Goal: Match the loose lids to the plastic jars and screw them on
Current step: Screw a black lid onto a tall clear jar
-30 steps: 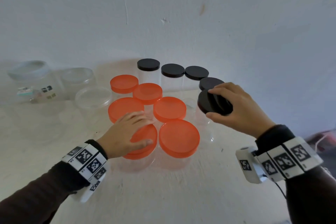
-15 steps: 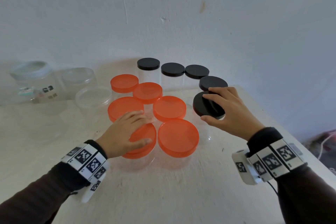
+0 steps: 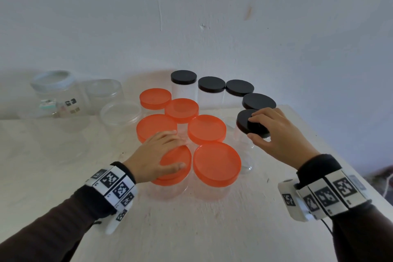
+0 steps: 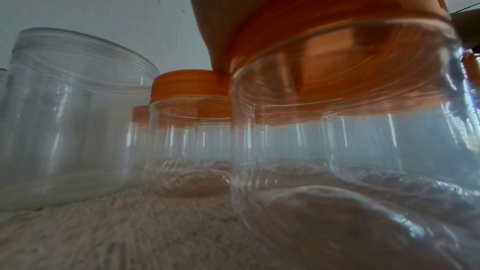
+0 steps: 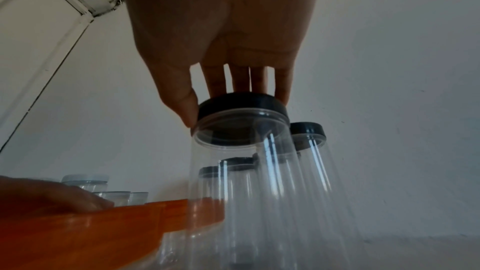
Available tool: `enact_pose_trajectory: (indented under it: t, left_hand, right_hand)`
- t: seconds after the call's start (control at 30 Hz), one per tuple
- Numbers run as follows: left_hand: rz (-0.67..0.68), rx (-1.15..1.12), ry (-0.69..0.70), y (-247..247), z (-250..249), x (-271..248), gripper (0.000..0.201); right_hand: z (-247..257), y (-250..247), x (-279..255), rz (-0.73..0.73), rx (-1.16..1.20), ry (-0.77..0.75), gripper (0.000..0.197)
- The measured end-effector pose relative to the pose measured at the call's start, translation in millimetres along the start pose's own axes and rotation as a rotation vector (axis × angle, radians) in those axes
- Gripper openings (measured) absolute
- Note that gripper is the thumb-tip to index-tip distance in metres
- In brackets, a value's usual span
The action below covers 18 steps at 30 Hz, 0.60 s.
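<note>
My right hand (image 3: 255,128) grips a black lid (image 3: 242,121) by its rim with thumb and fingertips. The lid sits on the mouth of a tall clear jar (image 3: 244,155) at the right of the group. In the right wrist view the black lid (image 5: 244,103) lies level on the jar (image 5: 233,192). My left hand (image 3: 179,150) rests flat on the orange lid (image 3: 170,179) of the near-left jar, fingers stretched over its top. In the left wrist view that orange lid (image 4: 337,28) tops its clear jar (image 4: 337,141).
Several more orange-lidded jars (image 3: 217,164) cluster in the middle. Black-lidded tall jars (image 3: 184,77) line the back by the wall. Open clear jars (image 3: 120,112) and a big white-rimmed jar (image 3: 53,83) stand at the left. The table's right edge (image 3: 340,155) is near my right wrist.
My right hand has come down and left with the black lid, from tilted above the tall jar to level on its mouth. The left hand has stayed on the orange lid.
</note>
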<state>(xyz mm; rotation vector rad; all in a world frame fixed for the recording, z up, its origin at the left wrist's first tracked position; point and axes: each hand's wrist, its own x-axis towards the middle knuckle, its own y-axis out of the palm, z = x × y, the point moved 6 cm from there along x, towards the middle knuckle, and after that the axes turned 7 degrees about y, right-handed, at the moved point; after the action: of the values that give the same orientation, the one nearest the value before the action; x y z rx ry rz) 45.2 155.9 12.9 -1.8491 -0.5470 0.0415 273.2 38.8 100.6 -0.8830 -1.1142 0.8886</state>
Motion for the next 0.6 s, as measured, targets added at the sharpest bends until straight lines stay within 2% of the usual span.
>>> enact_pose_trajectory:
  t: [0.17, 0.4, 0.5, 0.6]
  left_hand:
    - [-0.118, -0.282, -0.097, -14.7, 2.5, -3.0, 0.087]
    - [-0.305, -0.273, -0.091, -55.3, 14.3, -40.4, 0.050]
    - [-0.306, -0.271, -0.134, -68.0, 25.2, -72.8, 0.050]
    - [-0.282, -0.249, -0.195, -75.2, 41.2, -107.5, 0.052]
  right_hand:
    - [17.9, -4.6, 3.3, 0.029, 0.010, -0.016, 0.030]
    - [96.0, -6.4, 14.2, 0.070, 0.197, -0.192, 0.025]
    - [145.0, 1.0, 16.9, 0.126, 0.249, -0.283, 0.025]
    - [194.6, 6.4, 14.0, 0.136, 0.289, -0.402, 0.034]
